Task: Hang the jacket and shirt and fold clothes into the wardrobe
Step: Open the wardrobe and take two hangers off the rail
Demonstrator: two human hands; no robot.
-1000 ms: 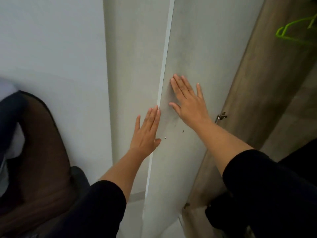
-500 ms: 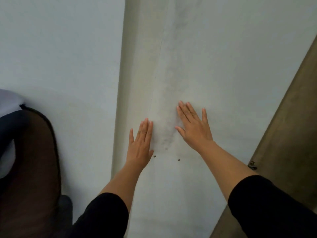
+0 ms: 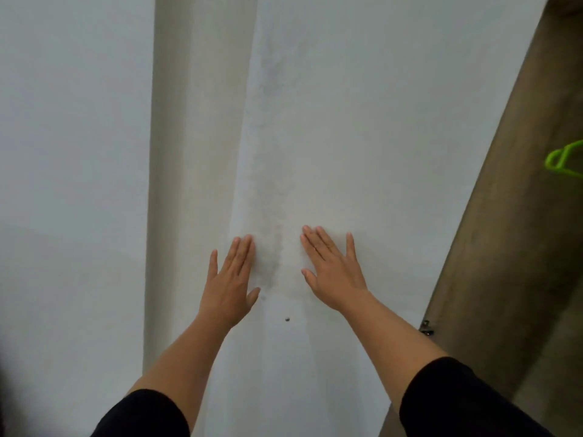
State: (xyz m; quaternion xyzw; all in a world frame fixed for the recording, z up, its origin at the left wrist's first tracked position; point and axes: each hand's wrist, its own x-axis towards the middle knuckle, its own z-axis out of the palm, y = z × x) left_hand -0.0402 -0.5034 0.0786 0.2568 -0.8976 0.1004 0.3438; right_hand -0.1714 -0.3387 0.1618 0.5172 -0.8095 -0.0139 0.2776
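Observation:
A white wardrobe door (image 3: 362, 121) fills the middle of the view, smudged grey down its left part. My left hand (image 3: 232, 285) lies flat against it near its left edge, fingers straight. My right hand (image 3: 334, 269) presses flat on the door a little to the right, fingers spread. Both hold nothing. To the right the wardrobe's wood-toned inside (image 3: 511, 247) shows, with part of a green hanger (image 3: 564, 159) at the frame edge. No jacket, shirt or folded clothes are in view.
A white wall (image 3: 72, 184) is on the left, and a beige side panel (image 3: 189, 152) stands between it and the door. A metal hinge (image 3: 426, 328) sits at the door's right edge. A small screw (image 3: 287, 319) marks the door below my hands.
The door has swung from edge-on to facing me and now covers most of the view. The dark chair at the left has left the frame. Both hands stay flat on the door.

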